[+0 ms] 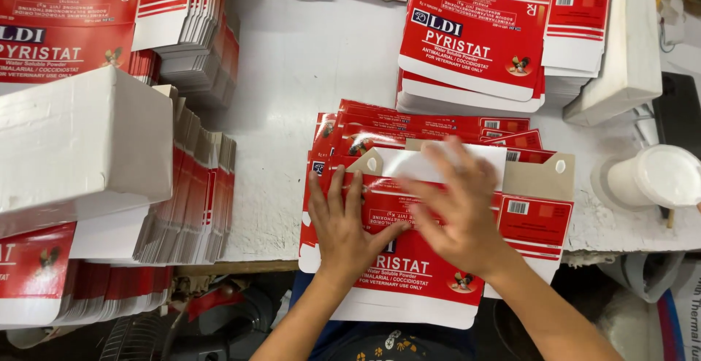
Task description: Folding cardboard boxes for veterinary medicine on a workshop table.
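Left hand lay flat, fingers spread, palm down on the top red-and-white flat printed carton blank, gripping nothing. Right hand also open and pressed on the same blank, just beside the left; its fingers were blurred, reaching over the folded white and brown flap at the blank's far edge. No grasp seen on either hand.

The carton blank sat on top of a fanned pile of like red blanks at the near edge of the white worktable, its lower part hanging over the table edge toward the person.

A second stack of red-and-white blanks lay farther back, well apart from the hands. Tall upright stacks of folded blanks stood to the left, with a white cardboard box against them. A white plastic cup stood near the right table edge, beside a white rectangular block.
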